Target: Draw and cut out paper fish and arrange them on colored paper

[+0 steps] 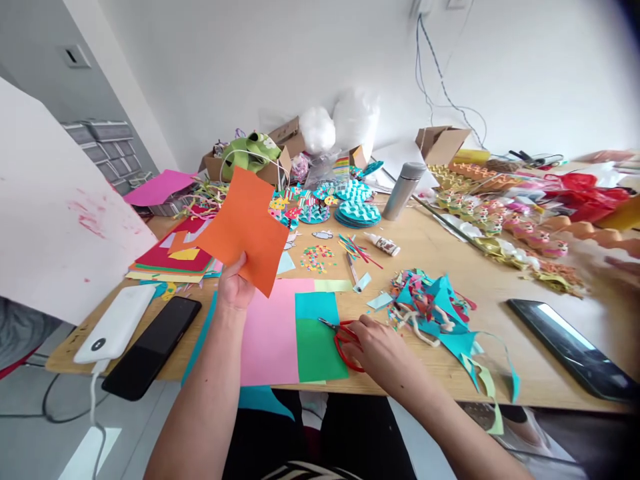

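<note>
My left hand [237, 285] pinches the lower edge of an orange paper sheet [247, 230] with curved cut-outs, raised above the table. Under it lie a pink sheet [270, 340] and, to its right, a green sheet [320, 353] with a blue sheet [316, 305] showing above. My right hand [377, 343] rests low at the right edge of the green sheet, fingers around the red handles of scissors [347, 340]. The scissor blades point left over the blue and green paper and look closed. Part of the handles is hidden by my fingers.
Paper scraps [440, 303] pile up right of my right hand. A phone [155, 347] and a white power bank [115, 323] lie at left, a tablet [565, 347] at right. Beyond stand a grey flask [404, 192], a glue bottle [384, 244] and blue paper crafts [356, 213].
</note>
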The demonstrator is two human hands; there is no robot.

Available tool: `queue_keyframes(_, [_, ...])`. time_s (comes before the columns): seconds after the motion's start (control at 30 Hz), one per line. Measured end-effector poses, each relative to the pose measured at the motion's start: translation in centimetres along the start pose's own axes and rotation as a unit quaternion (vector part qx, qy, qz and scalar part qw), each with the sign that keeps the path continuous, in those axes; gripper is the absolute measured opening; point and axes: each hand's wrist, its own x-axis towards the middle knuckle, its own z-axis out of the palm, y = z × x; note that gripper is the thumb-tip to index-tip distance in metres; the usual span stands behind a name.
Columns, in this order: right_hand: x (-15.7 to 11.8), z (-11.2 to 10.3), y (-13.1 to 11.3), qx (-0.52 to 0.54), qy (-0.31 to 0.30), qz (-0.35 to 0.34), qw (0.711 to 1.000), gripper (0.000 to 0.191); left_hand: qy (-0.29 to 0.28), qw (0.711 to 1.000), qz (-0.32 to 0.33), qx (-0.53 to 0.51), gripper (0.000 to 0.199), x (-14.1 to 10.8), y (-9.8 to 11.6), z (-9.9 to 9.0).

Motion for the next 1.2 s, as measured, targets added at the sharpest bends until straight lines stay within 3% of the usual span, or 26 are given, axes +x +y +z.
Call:
queue_keyframes(0.2, [0.9,0.1,-0.1,0.037,0.079,-0.043,0.995,0.024,-0.001,0.999,0.013,0.031,0.036,-0.1,-0.1,-0.1])
queue_keyframes(0.4, [3.8,1.7,-0.5,0.111,0.093,-0.106,0.984,0.02,-0.004,1.0,0.012,0.018,0.035,-0.3,-0.1,0.1])
queue_keyframes(0.93, [5.0,3.0,-1.9,-0.077,0.075,-0.106,0.988,0.024,-0.007,1.0,-0.001,-0.001,0.038,-0.3,-0.2,0.2])
queue_keyframes(1.1, [5.0,3.5,-1.7,0.034,0.106,-0.072,0.991,0.022,-0.006,1.0,0.003,0.0,0.037,-0.3,-0.2,0.1])
queue_keyframes(1.2, [5.0,3.0,-0.9,0.127,0.165,-0.056,0.976,0.02,-0.002,1.0,0.001,0.005,0.037,-0.3,-0.2,0.1])
